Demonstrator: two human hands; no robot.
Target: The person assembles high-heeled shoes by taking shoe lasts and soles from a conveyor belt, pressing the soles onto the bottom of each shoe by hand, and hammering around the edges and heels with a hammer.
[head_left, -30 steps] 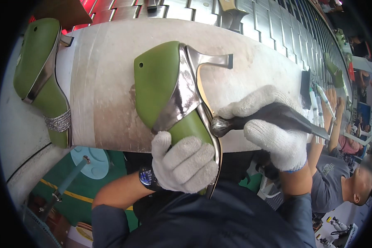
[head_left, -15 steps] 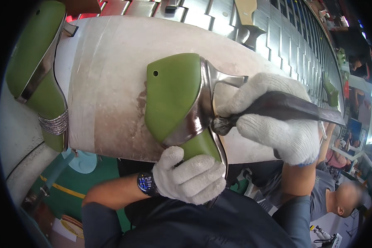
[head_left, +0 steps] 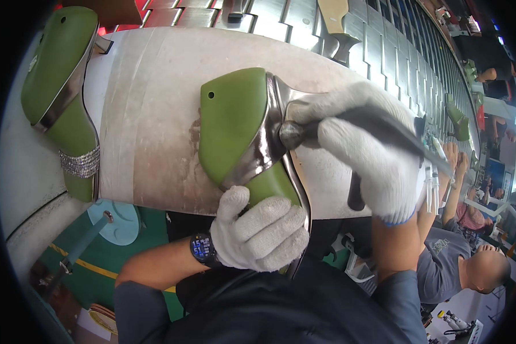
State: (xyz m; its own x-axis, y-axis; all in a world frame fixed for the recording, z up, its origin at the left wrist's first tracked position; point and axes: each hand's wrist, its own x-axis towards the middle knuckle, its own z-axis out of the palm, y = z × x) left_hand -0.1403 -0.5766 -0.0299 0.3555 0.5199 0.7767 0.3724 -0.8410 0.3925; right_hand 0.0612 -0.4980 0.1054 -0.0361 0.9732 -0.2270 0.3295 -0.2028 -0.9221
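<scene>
A high-heeled shoe on a green plastic last (head_left: 235, 126) lies on its side on the pale work surface, a metallic bronze strap across it. My left hand (head_left: 264, 229) in a white knit glove is closed round the toe part, thumb on the green surface. My right hand (head_left: 378, 155), gloved too, grips a dark metal cobbler's hammer (head_left: 292, 135) by its head. The rounded face meets the bronze upper near the heel; its flat end points right. A dark handle-like end (head_left: 356, 192) shows below the right hand.
Another green-lasted shoe (head_left: 63, 63) with a glittery band lies at the far left. Beyond the work surface (head_left: 160, 74) runs a metal slat conveyor (head_left: 269, 23) carrying a shoe part (head_left: 338, 34). A co-worker (head_left: 447, 252) is at the right, a blue stool (head_left: 117, 221) below left.
My right hand and the hammer have moved up and left along the shoe's edge, towards the heel. My left hand keeps its hold, and the shoe has shifted slightly in view.
</scene>
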